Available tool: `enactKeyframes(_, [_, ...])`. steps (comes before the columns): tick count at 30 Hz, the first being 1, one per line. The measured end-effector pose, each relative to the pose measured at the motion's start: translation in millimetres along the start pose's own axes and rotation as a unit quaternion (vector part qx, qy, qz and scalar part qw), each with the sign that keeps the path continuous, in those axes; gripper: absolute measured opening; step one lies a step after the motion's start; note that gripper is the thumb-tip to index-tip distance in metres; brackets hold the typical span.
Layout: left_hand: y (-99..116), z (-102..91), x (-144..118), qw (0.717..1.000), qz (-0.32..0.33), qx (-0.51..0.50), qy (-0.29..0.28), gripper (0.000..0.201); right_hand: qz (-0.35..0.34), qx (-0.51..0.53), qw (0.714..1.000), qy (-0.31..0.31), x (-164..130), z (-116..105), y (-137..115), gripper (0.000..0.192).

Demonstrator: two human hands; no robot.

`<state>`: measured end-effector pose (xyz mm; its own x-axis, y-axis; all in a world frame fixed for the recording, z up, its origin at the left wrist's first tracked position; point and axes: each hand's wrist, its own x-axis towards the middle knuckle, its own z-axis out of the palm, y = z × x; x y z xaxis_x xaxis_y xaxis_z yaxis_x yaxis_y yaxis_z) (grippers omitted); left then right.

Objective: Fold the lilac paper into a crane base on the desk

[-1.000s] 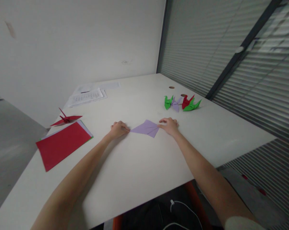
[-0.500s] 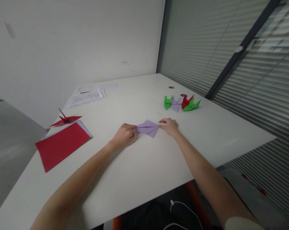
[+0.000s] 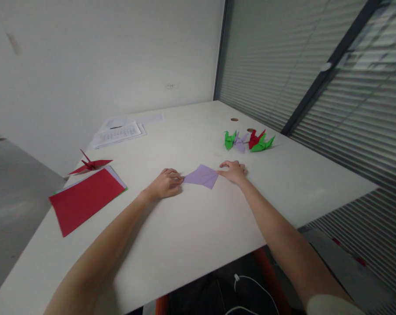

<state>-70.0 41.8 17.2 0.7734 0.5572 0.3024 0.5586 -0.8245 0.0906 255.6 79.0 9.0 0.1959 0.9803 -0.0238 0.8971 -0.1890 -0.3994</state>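
A kite-shaped piece of folded lilac paper lies on the white table between my hands. My left hand is closed at its narrow left point, fingertips and thumb gripping the tip. At the opposite corner my right hand touches the paper with its thumb, the index finger curled just above. Fold lines cross the paper's right part. Beyond my right hand stand several folded paper cranes: a green one, a lilac one, a red one and another green one.
Red sheets lie stacked at the left over lilac and green paper. Behind them sits a red crane with spread wings. Printed papers with a pen are at the back left. A white cable hangs below the table's front edge.
My left hand has shifted slightly left, along with the paper's left tip, which is now longer. The dark slit along the paper's middle no longer shows. My right hand has barely moved.
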Motion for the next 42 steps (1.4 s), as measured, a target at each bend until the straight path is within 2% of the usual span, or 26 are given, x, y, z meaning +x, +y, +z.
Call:
enactKeyframes(6, [1.5, 1.3, 3.6, 1.0, 0.014, 0.0, -0.006, 0.029, 0.021, 0.005, 1.0, -0.023, -0.2, -2.9, -3.5, 0.031])
enactKeyframes(14, [1.9, 1.1, 2.5, 1.0, 0.019, -0.003, 0.004, 0.029, 0.018, 0.041, 0.999, -0.005, 5.1, -2.3, 3.7, 0.028])
enactKeyframes(20, [3.7, 2.1, 5.4, 1.0, 0.022, -0.005, 0.005, 0.026, -0.054, 0.186, 0.98, 0.048, 7.8, -4.3, 13.5, 0.025])
enactKeyframes(22, [3.9, 5.1, 6.0, 1.0, 0.024, -0.014, 0.013, 0.023, -0.08, 0.169, 0.98, 0.059, 3.4, -3.2, 9.5, 0.031])
enactKeyframes(26, [5.3, 11.8, 5.7, 0.997, 0.009, -0.034, 0.063, 0.02, -0.128, 0.066, 0.988, 0.051, -10.5, 3.8, -4.2, 0.034])
enactKeyframes(29, [7.7, 13.3, 6.4, 0.993, -0.036, -0.052, 0.103, 0.021, -0.145, 0.046, 0.988, 0.035, -18.0, 9.8, -10.7, 0.025])
enactKeyframes(33, [13.1, 14.2, 12.7, 0.96, -0.192, -0.114, 0.17, 0.024, -0.162, 0.097, 0.982, 0.008, -18.3, 15.0, -10.0, 0.019])
enactKeyframes(35, [15.6, 16.2, 17.1, 0.937, -0.262, -0.17, 0.158, 0.027, -0.184, 0.172, 0.967, -0.022, -15.3, 16.4, -8.4, 0.019])
enactKeyframes(37, [16.8, 18.5, 20.8, 0.92, -0.297, -0.228, 0.115, 0.038, -0.216, 0.273, 0.936, -0.059, -12.5, 16.8, -8.8, 0.024])
enactKeyframes(40, [16.5, 18.9, 23.4, 0.899, -0.304, -0.306, 0.073, 0.065, -0.245, 0.406, 0.875, -0.097, -13.8, 14.1, -15.7, 0.033])
enactKeyframes(42, [16.7, 15.9, 24.0, 0.883, -0.291, -0.363, 0.057, 0.076, -0.242, 0.456, 0.85, -0.104, -19.4, 10.1, -23.1, 0.037])
